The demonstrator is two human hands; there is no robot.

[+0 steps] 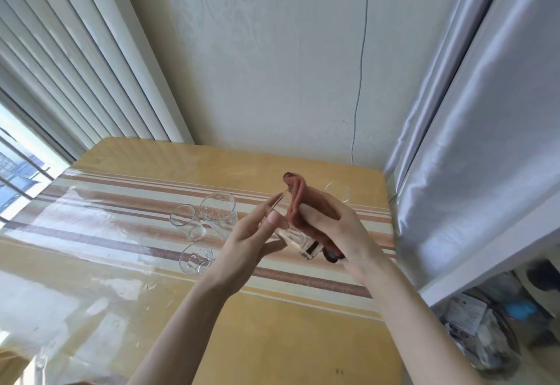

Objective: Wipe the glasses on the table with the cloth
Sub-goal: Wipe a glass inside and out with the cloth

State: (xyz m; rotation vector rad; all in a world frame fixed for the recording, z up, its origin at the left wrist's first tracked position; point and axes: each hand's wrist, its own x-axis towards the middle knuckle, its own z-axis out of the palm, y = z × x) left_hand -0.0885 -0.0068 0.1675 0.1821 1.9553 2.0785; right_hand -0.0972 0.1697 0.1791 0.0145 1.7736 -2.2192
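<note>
My left hand (248, 244) holds a clear glass (295, 240) tilted on its side above the table, thumb on its wall and fingers along its rim. My right hand (336, 230) grips a reddish-brown cloth (298, 200) pressed against and into that glass. Three more clear glasses stand upright left of my hands: a tall one (219, 213), a smaller one (186, 222) beside it, and a short one (195, 259) nearer me. Another glass (339, 192) stands behind the cloth at the right, partly hidden.
The table (272, 339) has a yellow top with a striped runner under clear plastic. A wall with a hanging cable (360, 81) is behind, blinds (75, 66) on the left, a silver curtain (469, 142) on the right. Clutter lies on the floor at lower right.
</note>
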